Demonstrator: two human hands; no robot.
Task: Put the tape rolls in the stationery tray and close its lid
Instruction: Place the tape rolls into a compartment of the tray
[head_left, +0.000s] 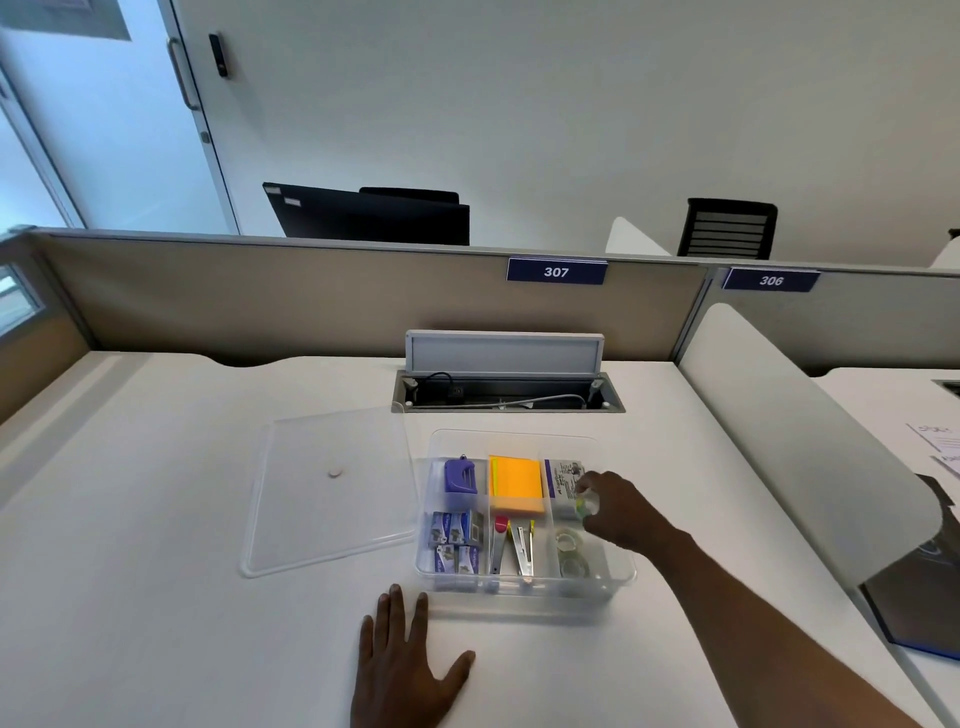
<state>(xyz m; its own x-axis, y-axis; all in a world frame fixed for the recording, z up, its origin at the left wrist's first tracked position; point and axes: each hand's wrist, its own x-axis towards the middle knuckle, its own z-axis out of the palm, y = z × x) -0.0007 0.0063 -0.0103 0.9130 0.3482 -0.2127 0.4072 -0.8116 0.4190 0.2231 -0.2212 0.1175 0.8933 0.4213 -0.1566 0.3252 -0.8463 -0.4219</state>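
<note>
A clear stationery tray (626, 569) with several compartments stands on the white desk. My right hand (615, 512) hovers over its right-hand compartment, fingers closed on a clear tape roll (586, 505) with a green core. Two more clear tape rolls (571, 553) lie in the near right compartment below that hand. The tray's clear lid (332, 488) lies flat on the desk to the left of the tray, apart from it. My left hand (402, 662) rests flat on the desk just in front of the tray, fingers spread, holding nothing.
Inside the tray are a purple stapler (460, 475), orange sticky notes (517, 483), staple boxes (454, 540) and clips. An open cable hatch (506, 395) sits behind the tray. A white divider (795, 447) bounds the desk on the right, a beige partition (311, 296) at the back.
</note>
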